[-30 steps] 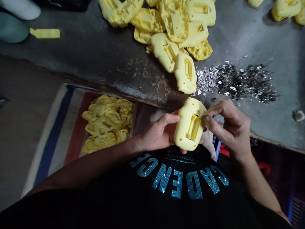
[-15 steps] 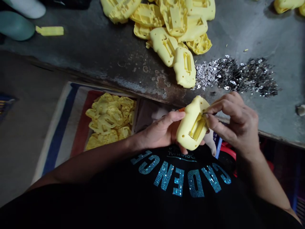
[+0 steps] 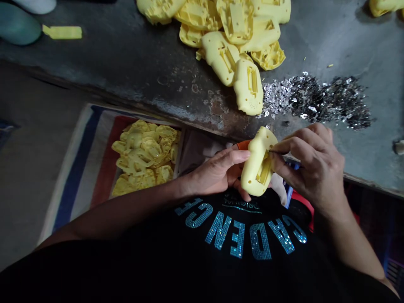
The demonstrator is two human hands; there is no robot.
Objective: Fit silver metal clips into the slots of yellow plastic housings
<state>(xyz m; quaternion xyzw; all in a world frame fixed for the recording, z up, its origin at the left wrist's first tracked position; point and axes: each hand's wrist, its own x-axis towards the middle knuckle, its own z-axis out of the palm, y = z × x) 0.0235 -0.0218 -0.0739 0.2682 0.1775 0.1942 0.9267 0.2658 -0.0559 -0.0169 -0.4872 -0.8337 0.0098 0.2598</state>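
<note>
A yellow plastic shell [image 3: 255, 168] with a rectangular battery slot is gripped in my left hand [image 3: 221, 170], thumb on its near edge and fingers underneath. My right hand [image 3: 311, 162] pinches a tiny dark piece at the upper end of the slot; most of it is hidden by the fingertips, but it looks like one of the small metal contacts. Just beyond, on the bench, lies a heap of small shiny metal contacts [image 3: 315, 101]. Beside the heap rests another yellow shell [image 3: 248, 88], slotted side up.
More yellow shells [image 3: 235, 21] are piled at the back of the grey bench [image 3: 126, 63]. Below the bench edge, a box of yellow parts [image 3: 147, 153] stands on a striped sheet [image 3: 71, 185]. A yellow strip [image 3: 65, 32] lies at the far left near rounded green and white objects.
The held shell has turned slightly, its slot facing more toward my right hand, and moved a little right. My right fingertips stay at the slot's upper end. The view has shifted slightly.
</note>
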